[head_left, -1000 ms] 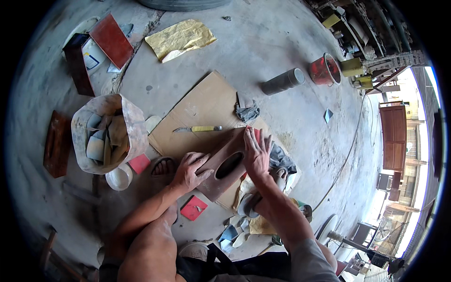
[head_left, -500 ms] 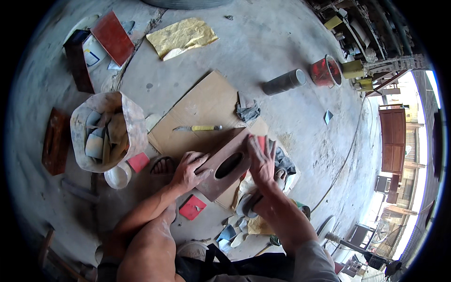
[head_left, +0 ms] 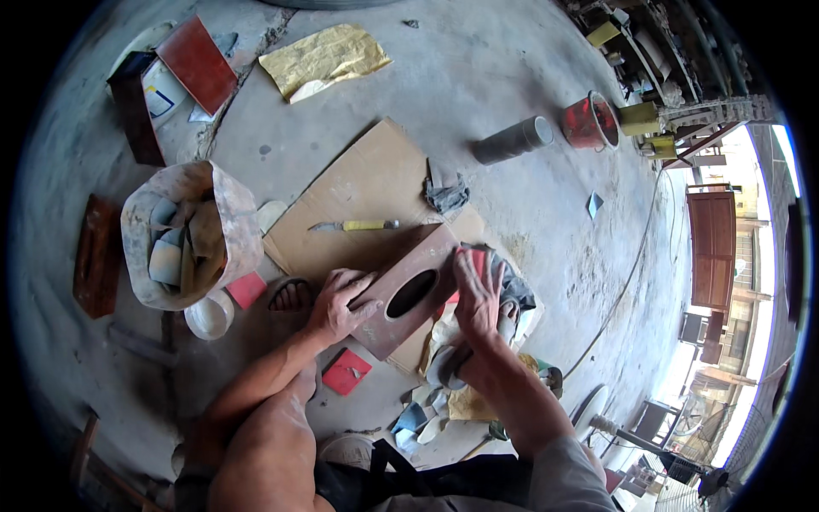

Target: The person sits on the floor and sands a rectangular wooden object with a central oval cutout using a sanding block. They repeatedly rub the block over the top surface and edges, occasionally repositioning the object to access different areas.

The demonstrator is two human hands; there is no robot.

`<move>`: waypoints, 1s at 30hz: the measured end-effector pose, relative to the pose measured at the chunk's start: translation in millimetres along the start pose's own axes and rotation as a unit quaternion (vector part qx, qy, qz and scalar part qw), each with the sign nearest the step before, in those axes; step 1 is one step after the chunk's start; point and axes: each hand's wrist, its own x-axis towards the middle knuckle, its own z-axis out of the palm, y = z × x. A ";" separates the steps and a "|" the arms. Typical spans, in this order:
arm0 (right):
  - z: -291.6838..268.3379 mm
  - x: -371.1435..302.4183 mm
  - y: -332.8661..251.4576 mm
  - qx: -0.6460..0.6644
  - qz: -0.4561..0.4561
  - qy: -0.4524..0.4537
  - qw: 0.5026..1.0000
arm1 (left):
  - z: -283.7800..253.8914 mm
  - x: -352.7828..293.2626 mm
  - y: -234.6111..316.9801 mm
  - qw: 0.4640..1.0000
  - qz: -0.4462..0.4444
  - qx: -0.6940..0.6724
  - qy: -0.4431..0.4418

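The box, dull brown with an oval hole in its top, sat slantwise over the near edge of the cardboard, between the person's feet; from where I stood I couldn't tell how much of it rested there. The left hand held its left side, thumb on the top face, fingers close together and curled over the edge. The right hand lay at the box's far right side, fingers slightly spread over a red pad, holding it there; I couldn't see its thumb well.

Beyond the box, a knife with a yellow handle lay on the cardboard, with a grey rag near it. To the left stood a tub of scraps, a white cup just beside it. A red square lay on the floor nearer the person.
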 end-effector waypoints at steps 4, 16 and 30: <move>11.0 -27.2 -30.0 0.057 -0.008 -0.020 0.998 | 0.3 -2.5 -1.3 1.000 0.008 0.006 0.000; 16.7 -24.3 5.3 0.064 0.026 0.025 0.997 | -2.6 2.2 3.8 1.000 -0.001 0.000 -0.007; 26.6 -75.9 -44.4 0.122 -0.123 -0.018 0.985 | 2.7 -5.3 -3.1 1.000 -0.027 -0.011 -0.010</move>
